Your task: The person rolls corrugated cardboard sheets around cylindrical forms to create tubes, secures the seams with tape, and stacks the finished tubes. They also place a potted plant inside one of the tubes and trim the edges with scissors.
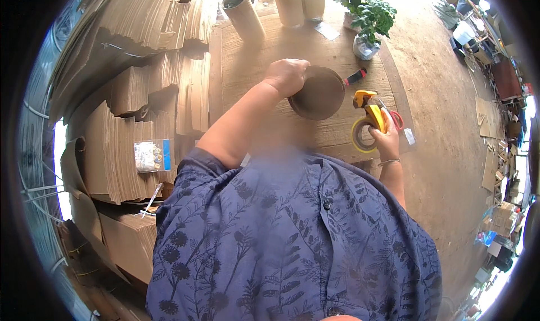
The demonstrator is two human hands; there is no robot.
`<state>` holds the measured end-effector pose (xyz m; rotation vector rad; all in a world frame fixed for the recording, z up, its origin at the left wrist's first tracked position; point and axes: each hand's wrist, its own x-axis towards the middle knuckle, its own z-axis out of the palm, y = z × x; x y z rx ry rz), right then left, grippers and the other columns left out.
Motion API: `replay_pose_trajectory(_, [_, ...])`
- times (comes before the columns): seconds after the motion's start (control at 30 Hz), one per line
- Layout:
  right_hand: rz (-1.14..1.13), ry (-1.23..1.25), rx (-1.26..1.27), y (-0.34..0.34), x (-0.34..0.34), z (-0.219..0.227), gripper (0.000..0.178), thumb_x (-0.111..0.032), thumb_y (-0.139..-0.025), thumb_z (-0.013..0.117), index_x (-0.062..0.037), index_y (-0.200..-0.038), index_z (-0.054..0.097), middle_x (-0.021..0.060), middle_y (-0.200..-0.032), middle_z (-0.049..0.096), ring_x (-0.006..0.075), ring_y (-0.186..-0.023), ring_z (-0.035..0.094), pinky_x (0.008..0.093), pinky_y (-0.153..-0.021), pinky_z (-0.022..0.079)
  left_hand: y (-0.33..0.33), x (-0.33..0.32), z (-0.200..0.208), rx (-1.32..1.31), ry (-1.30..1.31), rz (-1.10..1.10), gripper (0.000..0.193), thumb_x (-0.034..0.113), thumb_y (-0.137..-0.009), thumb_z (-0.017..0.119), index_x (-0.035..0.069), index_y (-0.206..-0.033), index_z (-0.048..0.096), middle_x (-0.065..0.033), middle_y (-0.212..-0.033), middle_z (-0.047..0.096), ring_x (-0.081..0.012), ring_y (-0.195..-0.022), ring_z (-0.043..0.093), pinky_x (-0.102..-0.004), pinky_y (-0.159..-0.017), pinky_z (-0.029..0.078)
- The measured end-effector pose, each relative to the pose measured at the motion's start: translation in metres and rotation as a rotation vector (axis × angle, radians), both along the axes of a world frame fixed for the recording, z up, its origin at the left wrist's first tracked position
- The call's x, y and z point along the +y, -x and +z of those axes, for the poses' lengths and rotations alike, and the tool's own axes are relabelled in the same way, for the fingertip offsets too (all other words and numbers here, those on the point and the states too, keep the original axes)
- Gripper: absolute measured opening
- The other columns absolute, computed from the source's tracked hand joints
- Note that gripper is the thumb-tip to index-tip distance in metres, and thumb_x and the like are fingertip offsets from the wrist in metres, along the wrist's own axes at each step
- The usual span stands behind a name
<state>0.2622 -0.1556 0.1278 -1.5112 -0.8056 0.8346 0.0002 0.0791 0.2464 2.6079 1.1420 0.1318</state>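
Note:
My left hand point(288, 77) is closed on the upper left rim of a round brown cardboard tube point(316, 94), seen end-on above the table. Its dark inner side faces up. My right hand point(387, 138), to the right of the tube and nearer to me, is wrapped round a yellow tape dispenser point(371, 112) carrying a roll of tape. The dispenser's head points away from me, apart from the tube. Red-handled scissors point(397, 120) lie beside the dispenser, partly hidden by it. Just right of the tube is a tool with a red and black handle point(355, 77).
Tall cardboard tubes point(243, 16) stand at the table's far side, near a white paper slip point(327, 31). Potted plants point(368, 48) occupy the far right corner. Stacked flat cardboard point(135, 96) rises along the left, with a plastic packet point(152, 156) against it.

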Motion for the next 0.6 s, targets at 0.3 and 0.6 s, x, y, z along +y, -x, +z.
replay_pose_trajectory(0.3, [-0.018,-0.082,0.224,0.022,0.024,0.050,0.074,0.006,-0.081,0.062,0.0014,-0.150,0.038,0.0102,-0.144,0.050,0.0196,-0.132,0.050,0.0318,-0.110,0.041,0.045,-0.085,-0.022,-0.345,-0.152,-0.205,0.032,0.012,-0.087,0.066,0.019,-0.118,0.070,-0.0076,-0.109,0.073,-0.0264,-0.088,0.072,-0.0359,-0.074,0.059])
replay_pose_trajectory(0.6, [0.234,-0.129,0.182,0.042,0.037,0.040,0.079,0.005,-0.076,0.065,0.0022,-0.150,0.039,0.0130,-0.146,0.050,0.0221,-0.134,0.050,0.0340,-0.114,0.039,0.049,-0.089,-0.028,-0.640,0.210,-0.423,0.031,0.006,-0.083,0.070,0.008,-0.115,0.071,-0.0084,-0.118,0.070,-0.0320,-0.117,0.061,-0.0422,-0.101,0.049])
